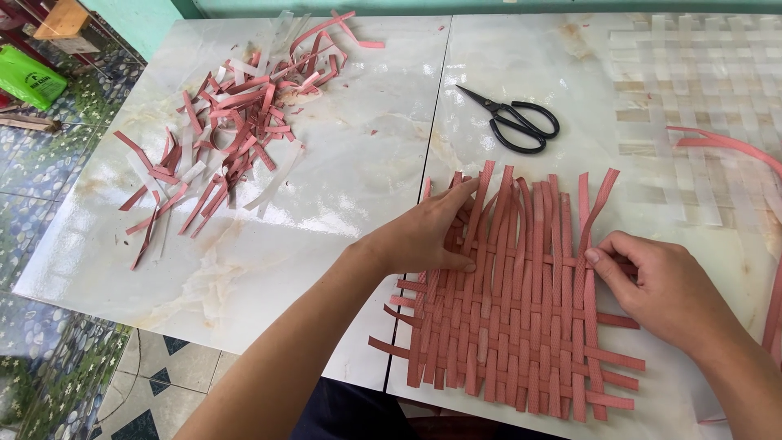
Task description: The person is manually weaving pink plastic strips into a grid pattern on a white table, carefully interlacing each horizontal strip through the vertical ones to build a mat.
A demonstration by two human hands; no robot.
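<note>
Flat woven mat of plastic strips point(513, 318) is brick red, basket-weave pattern. Steel scissors point(515, 119) all black, glossy stone tabletop point(342, 204) white with tan marbling.

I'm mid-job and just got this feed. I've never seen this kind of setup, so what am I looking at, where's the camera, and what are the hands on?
There is no machine here: a head-worn camera looks down at one person's two bare hands. The left hand presses on a half-woven mat of red strips, and the right hand pinches a strip at the mat's right edge. All of it lies on a glossy marble-patterned table. Black scissors lie beyond the mat, a pile of red and clear strip offcuts sits far left, and a pale woven mat lies far right.
</note>
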